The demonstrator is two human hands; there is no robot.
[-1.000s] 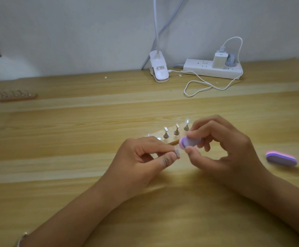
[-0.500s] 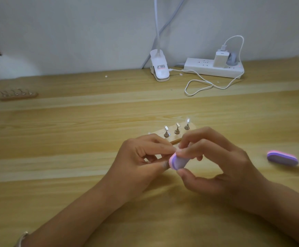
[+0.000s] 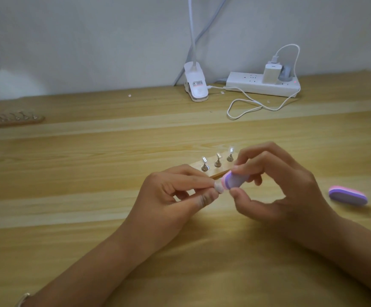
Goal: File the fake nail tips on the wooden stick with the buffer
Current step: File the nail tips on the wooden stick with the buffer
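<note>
My left hand (image 3: 171,196) pinches a small clear nail tip (image 3: 219,187) between thumb and forefinger above the table. My right hand (image 3: 277,187) holds a pink and purple buffer (image 3: 233,180) between thumb and fingers, its rounded end touching the nail tip. Behind the hands lies the wooden stick (image 3: 221,168) with three metal stands, each carrying a clear nail tip (image 3: 204,160). The near end of the stick is hidden by my left hand.
A second pink and purple buffer (image 3: 348,195) lies on the wooden table (image 3: 91,173) at the right. Another wooden stick with stands (image 3: 19,119) sits far left. At the back stand a white clip lamp (image 3: 196,86) and a power strip (image 3: 262,85) with a charger and cable.
My right hand and the buffer dropped toward the left thumb half a second ago, then rose and shifted right again, stroking across the nail tip. The left hand stayed almost still.
</note>
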